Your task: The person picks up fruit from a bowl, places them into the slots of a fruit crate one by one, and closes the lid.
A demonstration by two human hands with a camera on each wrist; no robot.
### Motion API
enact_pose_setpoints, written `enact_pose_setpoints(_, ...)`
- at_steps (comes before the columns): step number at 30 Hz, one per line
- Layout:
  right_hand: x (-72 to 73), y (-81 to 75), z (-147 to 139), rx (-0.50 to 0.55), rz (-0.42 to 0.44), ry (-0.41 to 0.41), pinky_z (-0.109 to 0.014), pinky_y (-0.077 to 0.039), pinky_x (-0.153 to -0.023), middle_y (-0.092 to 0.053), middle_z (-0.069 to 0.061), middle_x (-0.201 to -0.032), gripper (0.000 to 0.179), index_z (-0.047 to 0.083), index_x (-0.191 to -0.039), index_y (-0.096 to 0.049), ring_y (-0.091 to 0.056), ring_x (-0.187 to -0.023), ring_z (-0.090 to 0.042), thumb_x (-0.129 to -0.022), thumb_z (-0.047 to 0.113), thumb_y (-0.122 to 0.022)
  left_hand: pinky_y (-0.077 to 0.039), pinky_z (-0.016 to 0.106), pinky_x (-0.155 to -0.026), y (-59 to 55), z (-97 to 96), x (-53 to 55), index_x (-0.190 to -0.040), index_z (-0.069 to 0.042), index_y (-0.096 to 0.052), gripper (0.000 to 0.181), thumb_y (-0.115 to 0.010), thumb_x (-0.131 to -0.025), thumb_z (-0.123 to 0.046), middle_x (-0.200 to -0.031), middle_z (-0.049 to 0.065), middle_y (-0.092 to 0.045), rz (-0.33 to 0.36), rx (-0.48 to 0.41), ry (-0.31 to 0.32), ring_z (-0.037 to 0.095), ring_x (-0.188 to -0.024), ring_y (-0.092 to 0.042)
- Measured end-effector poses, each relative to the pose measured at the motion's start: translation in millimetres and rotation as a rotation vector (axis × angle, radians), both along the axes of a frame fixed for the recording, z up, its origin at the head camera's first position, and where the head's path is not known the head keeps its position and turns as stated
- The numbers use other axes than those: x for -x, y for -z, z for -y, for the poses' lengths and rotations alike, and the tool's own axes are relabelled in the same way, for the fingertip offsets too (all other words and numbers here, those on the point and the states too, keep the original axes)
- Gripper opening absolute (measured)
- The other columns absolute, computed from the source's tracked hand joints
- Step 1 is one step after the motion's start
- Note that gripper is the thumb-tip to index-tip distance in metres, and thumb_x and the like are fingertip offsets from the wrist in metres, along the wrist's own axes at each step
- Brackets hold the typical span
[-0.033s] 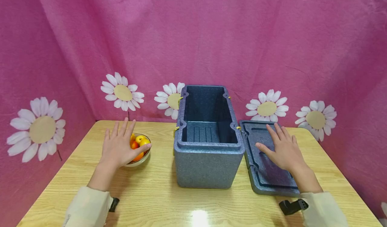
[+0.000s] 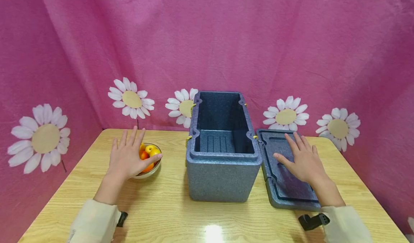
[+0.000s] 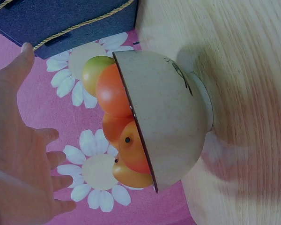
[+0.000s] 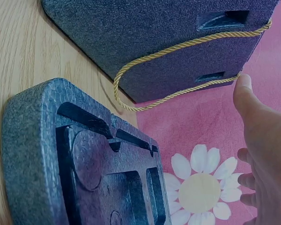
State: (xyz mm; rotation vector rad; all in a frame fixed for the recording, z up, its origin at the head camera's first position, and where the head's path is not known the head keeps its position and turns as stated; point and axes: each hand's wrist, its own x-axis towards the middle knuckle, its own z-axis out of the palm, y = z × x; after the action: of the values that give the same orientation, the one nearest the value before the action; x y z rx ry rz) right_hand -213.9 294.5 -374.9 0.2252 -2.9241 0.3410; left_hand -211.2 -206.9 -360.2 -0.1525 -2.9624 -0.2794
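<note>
A wood-grain tabletop meets a pink cloth printed with daisies along its far edge. Mid-table, a lidless grey box stands between the fruit bowl, towards the far left corner, and the lid, lying towards the far right corner. Fingers spread apart, the left hand hangs near the bowl, the right hand above the lid.

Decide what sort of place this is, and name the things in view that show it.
Probably a staged tabletop recording setup, not an everyday room: daisy-print pink cloth hangs behind and beside a wood-grain table, and black devices show at both cuffs.
</note>
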Motion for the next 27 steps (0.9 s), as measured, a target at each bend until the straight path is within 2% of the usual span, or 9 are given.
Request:
enact_pose_setpoints(17, 0.5, -4.5, 7, 0.011, -0.018, -0.012, -0.074, -0.013, -0.108, -0.021, -0.031, -0.154, 0.087, 0.006, -0.152, -0.022, -0.017, -0.142, -0.052, -0.090, 0.062, -0.049, -0.004, 0.068, -0.116, 0.4, 5.1, -2.1, -0.154, -0.011, -0.017, 0.101, -0.050, -0.082, -0.072, -0.160, 0.021, -0.015, -0.006, 0.000, 0.003, 0.050, -0.145, -0.012)
enact_pose_setpoints(24, 1.4, -9.2, 6, 0.056, -0.022, -0.030, -0.072, -0.018, -0.108, -0.022, -0.030, -0.154, 0.084, 0.007, -0.152, -0.023, -0.021, -0.140, -0.052, -0.091, 0.059, -0.050, -0.010, 0.068, -0.114, 2.0, 8.7, -4.0, -0.152, -0.009, -0.023, 0.097, -0.052, -0.082, -0.070, -0.158, 0.022, -0.022, -0.001, -0.006, 0.021, 0.051, -0.143, -0.018)
enact_pose_setpoints(27, 2.8, -13.7, 5, 0.126, -0.003, -0.050, -0.073, -0.021, -0.106, -0.021, -0.032, -0.153, 0.082, 0.005, -0.151, -0.023, -0.022, -0.138, -0.054, -0.093, 0.054, -0.052, -0.013, 0.068, -0.114, 2.9, 10.8, -3.8, -0.152, -0.010, -0.025, 0.096, -0.052, -0.082, -0.069, -0.158, 0.021, -0.024, -0.007, 0.001, 0.028, 0.051, -0.141, -0.021)
